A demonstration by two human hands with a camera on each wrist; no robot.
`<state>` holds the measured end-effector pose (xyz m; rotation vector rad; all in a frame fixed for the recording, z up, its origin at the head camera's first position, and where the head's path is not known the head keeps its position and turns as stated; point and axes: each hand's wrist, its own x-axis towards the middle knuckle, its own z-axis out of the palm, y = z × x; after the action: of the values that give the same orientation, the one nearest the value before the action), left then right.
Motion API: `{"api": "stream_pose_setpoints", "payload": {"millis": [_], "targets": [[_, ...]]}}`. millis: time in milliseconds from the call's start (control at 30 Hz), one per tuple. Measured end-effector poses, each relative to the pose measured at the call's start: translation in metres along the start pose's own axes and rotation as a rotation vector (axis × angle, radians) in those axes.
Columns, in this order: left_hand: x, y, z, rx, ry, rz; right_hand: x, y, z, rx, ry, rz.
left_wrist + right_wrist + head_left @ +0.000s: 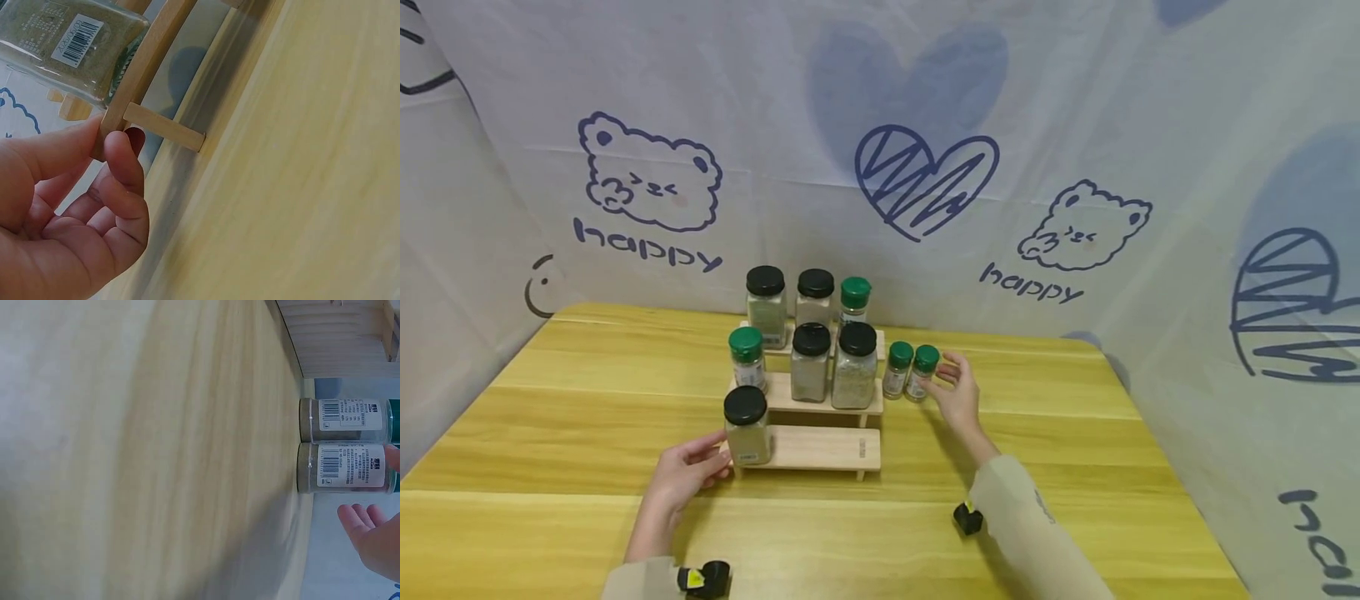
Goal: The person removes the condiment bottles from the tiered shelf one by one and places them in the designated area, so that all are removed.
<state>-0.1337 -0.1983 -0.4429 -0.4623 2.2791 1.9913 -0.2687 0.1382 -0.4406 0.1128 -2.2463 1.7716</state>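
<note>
A wooden three-step rack (820,447) holds spice jars. My left hand (683,473) pinches the left end of its lowest step between thumb and fingers, beside a square black-lidded jar (748,427). In the left wrist view that jar (65,47) shows a barcode, just above the pinched board (140,75). Right of the rack, two small green-capped jars (896,379) stand side by side on the table. My right hand (958,398) is at the outer green-capped jar (344,465), thumb overlapping its upper front, the other fingers spread apart from its side.
The middle step carries a green-capped jar (747,357) and two black-lidded jars (853,371). On the top step stand two black-lidded jars (766,308) and another green-capped jar (855,298). A printed cloth (790,108) hangs behind the wooden table (1045,400).
</note>
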Motion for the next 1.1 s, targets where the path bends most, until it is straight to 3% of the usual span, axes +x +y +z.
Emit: {"api": "stream_pose_setpoints", "payload": {"millis": [700,933,1100], "targets": [[0.0,0.001,0.0,-0.015,-0.006,-0.016,-0.025,-0.003,-0.013,0.038,0.095,-0.032],[-0.001,0.002,0.0,-0.013,-0.009,-0.014,-0.036,-0.013,-0.013,0.009,0.054,-0.068],[-0.001,0.002,0.0,-0.018,-0.015,-0.012,-0.044,-0.019,-0.01,0.054,0.02,-0.058]]}}
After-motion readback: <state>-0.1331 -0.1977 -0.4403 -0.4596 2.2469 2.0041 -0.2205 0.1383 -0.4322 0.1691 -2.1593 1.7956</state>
